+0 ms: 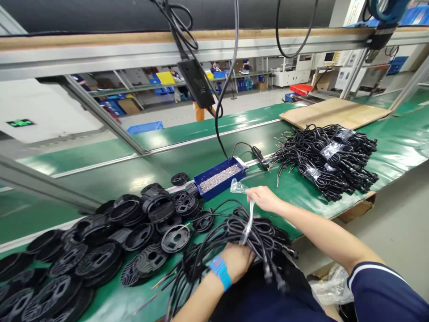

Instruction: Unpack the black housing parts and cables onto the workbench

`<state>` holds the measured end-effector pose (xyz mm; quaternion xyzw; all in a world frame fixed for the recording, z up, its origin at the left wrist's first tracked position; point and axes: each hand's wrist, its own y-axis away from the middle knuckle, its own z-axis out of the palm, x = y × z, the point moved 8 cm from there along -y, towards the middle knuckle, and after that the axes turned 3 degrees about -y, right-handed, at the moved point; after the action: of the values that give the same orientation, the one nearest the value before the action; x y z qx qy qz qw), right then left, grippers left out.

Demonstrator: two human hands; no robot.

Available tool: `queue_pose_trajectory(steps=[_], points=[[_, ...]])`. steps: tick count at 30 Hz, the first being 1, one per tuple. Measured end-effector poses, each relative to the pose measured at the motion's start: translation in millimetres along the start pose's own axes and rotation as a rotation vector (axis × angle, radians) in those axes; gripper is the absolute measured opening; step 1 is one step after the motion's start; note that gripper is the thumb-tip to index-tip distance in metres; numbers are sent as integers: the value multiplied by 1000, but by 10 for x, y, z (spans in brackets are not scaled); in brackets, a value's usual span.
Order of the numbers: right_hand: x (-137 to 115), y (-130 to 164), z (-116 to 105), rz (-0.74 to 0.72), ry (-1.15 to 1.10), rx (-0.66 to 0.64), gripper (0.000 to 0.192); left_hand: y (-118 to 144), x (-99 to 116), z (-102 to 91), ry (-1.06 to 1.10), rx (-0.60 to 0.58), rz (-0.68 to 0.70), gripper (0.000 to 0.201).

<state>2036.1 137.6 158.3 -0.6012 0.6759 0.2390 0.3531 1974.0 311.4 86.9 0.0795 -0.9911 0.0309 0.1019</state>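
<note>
A bundle of black cables [231,228] with connectors at one end and stripped coloured wires at the other lies at the table's front edge. My left hand [236,261], a blue band on its wrist, is closed round the near side of the bundle, its fingertips hidden among the cables. Above it, my right hand [264,199] pinches a strip of clear plastic wrap [249,223]. The strip is stretched taut upward from round the bundle, and its loose crumpled end [237,186] sticks out left of my fingers.
Black round plastic housings [100,259] are heaped at left. Behind the bundle sits a blue bin [214,192] of small metal parts, with a black corded tool [260,157] beside it. More wrapped cables [328,156] are piled right, near a cardboard sheet [335,112]. A black box [197,82] hangs overhead.
</note>
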Motion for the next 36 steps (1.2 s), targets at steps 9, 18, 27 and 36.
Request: queue_pose_trajectory(steps=[9,18,27,36], points=[[-24,-30,-511,-34,83,131,52,-235,80,-1182,146,687,-328,35],[391,250,-573,179,-471,33,55,-1214,-215,-842,159,492,-366,15],[240,425,-799,-42,-217,184,48,-1343,-131,-802,101,435,-276,26],[44,697,-818,-86,-403,-12,17,-1234,58,-861,521,515,-284,37]])
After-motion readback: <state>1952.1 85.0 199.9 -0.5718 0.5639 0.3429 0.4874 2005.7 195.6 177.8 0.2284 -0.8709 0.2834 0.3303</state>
